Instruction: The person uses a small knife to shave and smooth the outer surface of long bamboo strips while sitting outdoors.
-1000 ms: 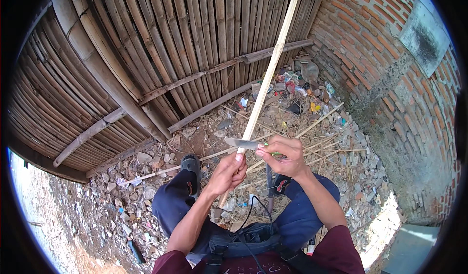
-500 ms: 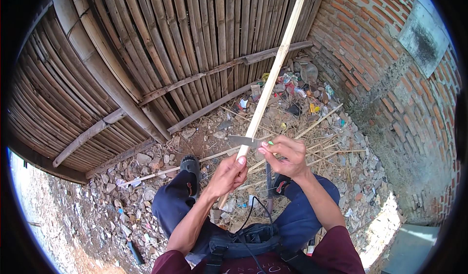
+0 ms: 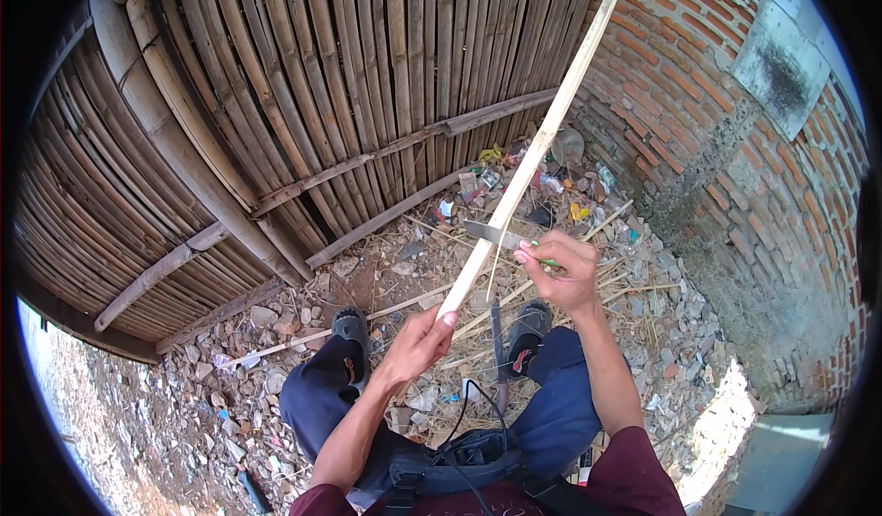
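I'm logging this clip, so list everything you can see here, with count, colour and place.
bamboo strip: one, pale yellow, slanting from the left hand to the upper right
knife: one, grey blade, against the strip, green handle in the right hand
bamboo fence: one, brown, left and centre
brick wall: one, red, right
loose bamboo sticks: several, pale, on the ground
rubble and litter: many, grey and mixed, on the ground
sandals: two, dark, on the feet
left hand: holds the strip
right hand: holds the knife

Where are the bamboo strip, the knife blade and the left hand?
bamboo strip [image 3: 537, 144], head view, mid-length of the pale strip.
knife blade [image 3: 485, 233], head view, flat of the blade.
left hand [image 3: 418, 340], head view, back of the hand gripping the strip's lower end.
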Demonstrator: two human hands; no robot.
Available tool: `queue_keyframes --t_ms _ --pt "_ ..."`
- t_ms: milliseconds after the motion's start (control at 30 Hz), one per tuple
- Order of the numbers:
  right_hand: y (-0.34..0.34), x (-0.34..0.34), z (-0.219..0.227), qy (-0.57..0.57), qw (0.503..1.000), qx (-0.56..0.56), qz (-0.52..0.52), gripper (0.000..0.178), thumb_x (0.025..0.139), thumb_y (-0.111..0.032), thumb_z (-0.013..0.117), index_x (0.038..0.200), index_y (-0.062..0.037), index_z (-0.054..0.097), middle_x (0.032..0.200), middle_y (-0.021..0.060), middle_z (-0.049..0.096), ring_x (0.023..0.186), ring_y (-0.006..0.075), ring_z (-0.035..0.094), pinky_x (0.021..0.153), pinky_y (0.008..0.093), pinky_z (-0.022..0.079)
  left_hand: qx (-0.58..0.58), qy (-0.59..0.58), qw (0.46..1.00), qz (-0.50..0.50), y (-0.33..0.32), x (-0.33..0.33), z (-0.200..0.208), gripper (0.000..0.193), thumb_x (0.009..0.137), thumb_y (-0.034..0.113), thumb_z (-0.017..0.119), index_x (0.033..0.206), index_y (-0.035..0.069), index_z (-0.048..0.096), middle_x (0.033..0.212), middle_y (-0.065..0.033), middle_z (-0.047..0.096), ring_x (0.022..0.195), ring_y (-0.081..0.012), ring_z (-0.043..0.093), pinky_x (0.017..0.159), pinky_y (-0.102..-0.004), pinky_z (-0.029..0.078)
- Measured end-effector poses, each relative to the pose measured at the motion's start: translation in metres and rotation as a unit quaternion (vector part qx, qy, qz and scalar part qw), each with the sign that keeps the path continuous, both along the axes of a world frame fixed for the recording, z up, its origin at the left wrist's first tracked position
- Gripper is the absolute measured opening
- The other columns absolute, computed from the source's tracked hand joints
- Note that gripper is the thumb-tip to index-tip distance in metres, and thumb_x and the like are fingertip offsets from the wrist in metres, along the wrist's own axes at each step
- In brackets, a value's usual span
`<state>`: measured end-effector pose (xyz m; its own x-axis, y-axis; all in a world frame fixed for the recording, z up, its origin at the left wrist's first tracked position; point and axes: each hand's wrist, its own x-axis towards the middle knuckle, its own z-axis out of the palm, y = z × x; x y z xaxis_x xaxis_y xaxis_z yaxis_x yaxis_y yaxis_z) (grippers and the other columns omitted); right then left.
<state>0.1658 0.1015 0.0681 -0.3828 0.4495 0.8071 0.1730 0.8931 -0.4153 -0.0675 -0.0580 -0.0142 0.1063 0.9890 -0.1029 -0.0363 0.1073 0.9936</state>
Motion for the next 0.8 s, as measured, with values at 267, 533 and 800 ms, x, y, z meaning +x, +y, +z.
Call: queue_keyframes --t_ms 267,533,800 --pt "0.007 0.011 -0.002 -0.021 0.999 0.031 0.003 0.010 0.082 -0.001 0.088 0.088 -0.0033 0.081 0.074 0.0074 0.072 0.061 0.0187 0.068 0.053 0.0307 0.051 0.032 0.073 0.997 -0.007 -0.003 0.005 -0.003 0.047 0.116 0.043 0.050 0.093 0.003 0.058 0.063 0.0003 0.049 0.058 -0.0117 0.045 0.054 -0.0347 0.038" --pt "0.030 0.027 0.008 0.012 0.993 0.068 -0.092 0.008 0.084 -0.002 0.087 0.087 -0.0030 0.080 0.076 0.0096 0.074 0.062 0.0188 0.070 0.054 0.0306 0.051 0.015 0.091 0.996 -0.009 -0.008 0.001 0.005 0.047 0.116 0.044 0.051 0.095 0.003 0.060 0.064 -0.0001 0.050 0.058 -0.0121 0.047 0.054 -0.0353 0.039" --pt "0.032 0.014 -0.008 0.058 0.987 -0.100 -0.114 0.006 0.092 -0.004 0.083 0.089 0.0002 0.080 0.085 0.0090 0.080 0.074 0.0138 0.074 0.061 0.0297 0.053 0.034 0.143 0.989 0.024 -0.002 -0.004 -0.002 0.048 0.115 0.043 0.052 0.096 0.000 0.060 0.063 -0.0034 0.052 0.059 -0.0155 0.049 0.056 -0.0387 0.041"
